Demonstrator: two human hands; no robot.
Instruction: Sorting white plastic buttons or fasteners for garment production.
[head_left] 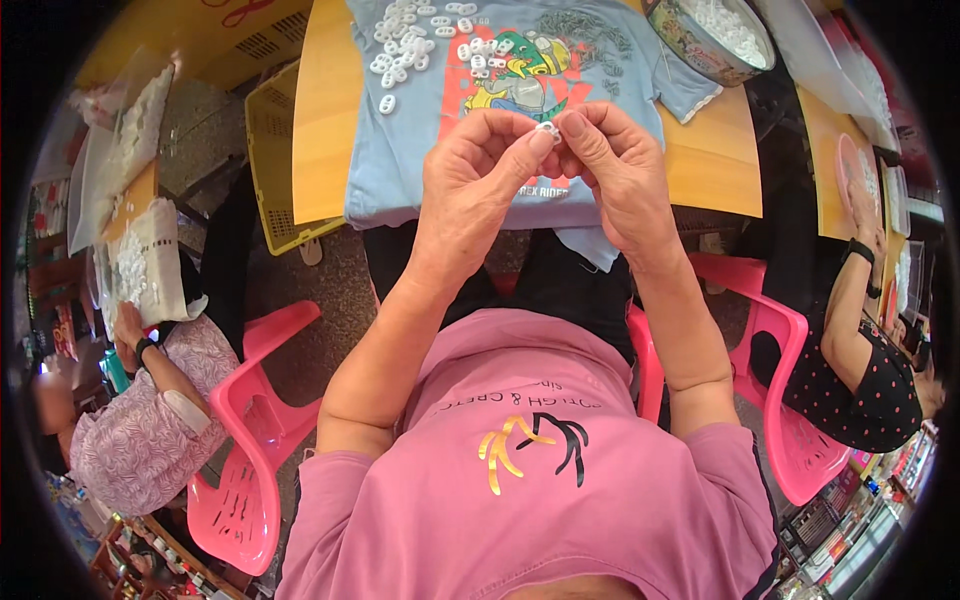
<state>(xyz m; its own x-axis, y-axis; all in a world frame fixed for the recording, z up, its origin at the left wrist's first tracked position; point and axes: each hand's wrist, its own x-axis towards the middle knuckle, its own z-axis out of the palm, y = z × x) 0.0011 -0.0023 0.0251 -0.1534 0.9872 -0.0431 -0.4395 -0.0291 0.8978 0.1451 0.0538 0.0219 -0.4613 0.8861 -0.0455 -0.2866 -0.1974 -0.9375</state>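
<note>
Between my two hands, over a light blue T-shirt, is a small white plastic piece (548, 130). My left hand (478, 172) pinches it with thumb and forefinger. From the other side, the thumb and fingers of my right hand (622, 172) close on the same piece, their tips almost meeting the left ones. Further off to the left, a loose heap of white oval plastic pieces with holes (398, 50) lies on the T-shirt (395, 150). Small dark slivers (590, 40) are scattered over the cloth at the far right; their kind is too small to tell.
The T-shirt covers a wooden-topped table (322, 130). At the far right stands a round tin (690, 45) of white pieces. A yellow crate (278, 150) is left of the table. Pink chairs (245, 440) flank me, with co-workers seated left (150, 430) and right (850, 370).
</note>
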